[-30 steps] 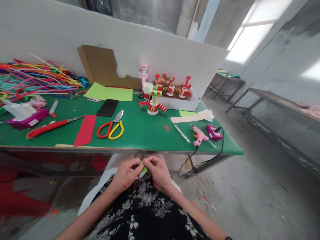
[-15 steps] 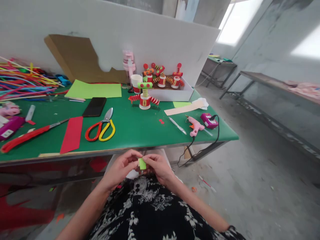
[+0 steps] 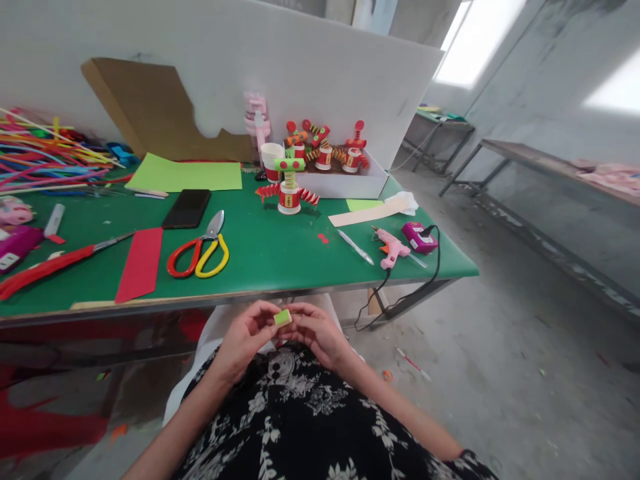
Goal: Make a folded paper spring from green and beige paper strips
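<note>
Over my lap, just in front of the table edge, my left hand point(image 3: 253, 331) pinches a small folded piece of green paper point(image 3: 283, 317) with a pale edge. Against its other side, my right hand point(image 3: 319, 333) closes with thumb and fingertips, so both hands hold it. Some fingers are hidden behind the paper. Beyond them on the table stands a paper-cup figure point(image 3: 289, 198) with a green tube head and red folded arms. Scissors point(image 3: 205, 250) with one red and one yellow handle lie to the left, beside a red paper strip point(image 3: 141, 263).
A pink glue gun point(image 3: 391, 248) with a trailing cable, a pen point(image 3: 356, 247) and a beige strip point(image 3: 367, 212) lie right. A white box point(image 3: 345, 187) holds more figures. Left are a phone point(image 3: 187, 209), green sheet point(image 3: 200, 176), red-handled tool point(image 3: 55, 265) and coloured pipe cleaners point(image 3: 45, 157).
The green paper has turned from hanging upright to lying tilted, its pale edge now facing right. My right fingers have shifted from its top to its right side. The view has shifted slightly.
</note>
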{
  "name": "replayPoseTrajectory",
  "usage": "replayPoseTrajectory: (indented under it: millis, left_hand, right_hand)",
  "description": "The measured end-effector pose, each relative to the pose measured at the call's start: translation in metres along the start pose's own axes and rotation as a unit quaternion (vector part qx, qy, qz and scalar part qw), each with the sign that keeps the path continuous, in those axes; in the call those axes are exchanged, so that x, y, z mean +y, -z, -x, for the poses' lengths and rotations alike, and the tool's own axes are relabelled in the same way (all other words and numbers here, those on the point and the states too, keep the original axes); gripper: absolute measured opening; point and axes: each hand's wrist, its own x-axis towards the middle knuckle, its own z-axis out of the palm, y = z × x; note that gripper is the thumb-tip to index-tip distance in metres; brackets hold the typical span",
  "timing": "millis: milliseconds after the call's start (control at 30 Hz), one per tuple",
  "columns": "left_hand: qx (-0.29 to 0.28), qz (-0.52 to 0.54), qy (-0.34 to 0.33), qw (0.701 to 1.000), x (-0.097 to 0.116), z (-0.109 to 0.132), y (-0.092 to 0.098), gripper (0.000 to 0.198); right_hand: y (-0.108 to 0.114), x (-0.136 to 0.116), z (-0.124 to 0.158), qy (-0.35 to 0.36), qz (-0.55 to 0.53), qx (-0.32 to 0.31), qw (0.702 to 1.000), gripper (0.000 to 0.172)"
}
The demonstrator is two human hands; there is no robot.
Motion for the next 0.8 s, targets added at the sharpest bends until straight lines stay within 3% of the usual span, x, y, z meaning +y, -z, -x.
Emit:
replayPoseTrajectory:
  millis: [133,233,500,800]
  left_hand:
    - [0.012,0.019,0.017,1.0,-0.002,0.0,-0.005,0.037]
    - [0.023,0.041,0.04,0.998,-0.004,0.0,-0.007,0.04]
    - [0.013,0.102,0.12,0.987,-0.007,0.002,-0.004,0.045]
    - [0.053,0.115,0.104,0.986,-0.005,0.001,-0.011,0.045]
  right_hand:
    - [0.001,0.005,-0.004,0.029,0.039,0.016,0.999,0.044]
    - [0.003,0.01,-0.008,0.058,0.099,0.053,0.992,0.035]
    - [0.003,0.008,-0.007,0.083,0.214,0.055,0.972,0.016]
    - [0.002,0.014,-0.011,0.115,0.185,0.07,0.973,0.03]
